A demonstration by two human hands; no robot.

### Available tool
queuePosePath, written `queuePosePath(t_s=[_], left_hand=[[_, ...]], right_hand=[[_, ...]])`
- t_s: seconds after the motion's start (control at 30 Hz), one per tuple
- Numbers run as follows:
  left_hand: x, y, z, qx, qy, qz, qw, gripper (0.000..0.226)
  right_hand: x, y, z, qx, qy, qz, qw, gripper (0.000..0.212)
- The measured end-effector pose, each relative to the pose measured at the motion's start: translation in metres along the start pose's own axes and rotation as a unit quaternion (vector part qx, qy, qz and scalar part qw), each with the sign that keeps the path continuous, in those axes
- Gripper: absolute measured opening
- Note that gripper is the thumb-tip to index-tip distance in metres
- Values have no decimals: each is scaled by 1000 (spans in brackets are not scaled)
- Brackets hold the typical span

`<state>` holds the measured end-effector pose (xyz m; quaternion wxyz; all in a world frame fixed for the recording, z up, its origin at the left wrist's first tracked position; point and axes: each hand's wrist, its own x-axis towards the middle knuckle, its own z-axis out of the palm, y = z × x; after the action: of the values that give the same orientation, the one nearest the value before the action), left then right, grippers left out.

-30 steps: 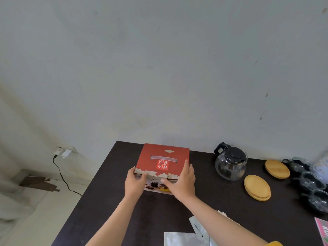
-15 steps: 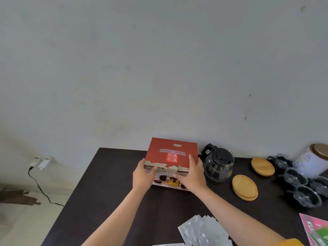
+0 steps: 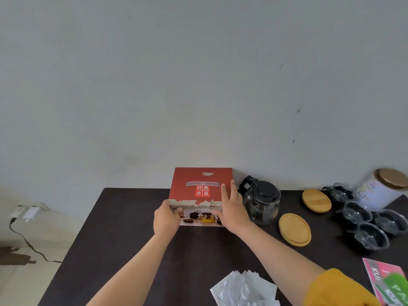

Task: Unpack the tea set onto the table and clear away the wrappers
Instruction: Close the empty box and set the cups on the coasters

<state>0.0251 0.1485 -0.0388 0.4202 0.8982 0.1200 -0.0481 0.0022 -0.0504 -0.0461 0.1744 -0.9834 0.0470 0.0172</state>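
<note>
A closed red tea set box (image 3: 201,184) stands on the dark table (image 3: 123,235) against the wall. My left hand (image 3: 166,218) grips its near left corner. My right hand (image 3: 231,208) lies on its top right with fingers stretched flat and the thumb on the front face. Right of the box stand a glass teapot with a black lid (image 3: 261,200), two stacks of round wooden coasters (image 3: 294,229), and several glass cups (image 3: 371,237). Silvery plastic wrappers (image 3: 245,288) lie in a pile near the front edge.
A white tin with a wooden lid (image 3: 382,187) stands at the far right by the wall. A pink and green packet (image 3: 388,281) lies at the front right. Left of the table, a charger and cable (image 3: 28,214) hang from a wall socket above the floor.
The box has moved right along the wall with both hands, ending close beside the teapot. My view has swung right, bringing in the tin and more wrappers.
</note>
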Motion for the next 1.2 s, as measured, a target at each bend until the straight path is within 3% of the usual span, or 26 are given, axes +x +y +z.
queuePosePath(t_s=[0.13, 0.27, 0.37, 0.5, 0.63, 0.77, 0.9, 1.07, 1.2], left_hand=[[-3, 7, 3, 32, 17, -38, 999, 27], [-38, 19, 27, -5, 93, -77, 993, 63], [-74, 23, 58, -17, 128, -59, 990, 60], [-110, 27, 107, 30, 47, -67, 996, 55], [-130, 41, 157, 81, -33, -7, 996, 48], [-139, 61, 209, 159, -58, 19, 985, 71], [-136, 69, 252, 234, -53, -19, 970, 98], [-137, 61, 278, 304, -6, -8, 953, 98], [-133, 58, 283, 320, -16, -12, 947, 101]], right_hand=[[0, -2, -5, -33, -12, -6, 999, 92], [-19, 1, -15, 22, -9, -57, 998, 96], [-55, 24, -18, 48, 37, -125, 990, 73], [-95, 82, -12, 68, 61, -126, 988, 45], [-114, 140, -21, 89, 60, -44, 993, 39], [-113, 182, -36, 107, 44, 25, 993, 42], [-99, 207, -37, 104, -2, 61, 993, 56], [-75, 223, -31, 80, -59, 76, 992, 83], [-54, 231, -23, 65, -96, 100, 988, 103]])
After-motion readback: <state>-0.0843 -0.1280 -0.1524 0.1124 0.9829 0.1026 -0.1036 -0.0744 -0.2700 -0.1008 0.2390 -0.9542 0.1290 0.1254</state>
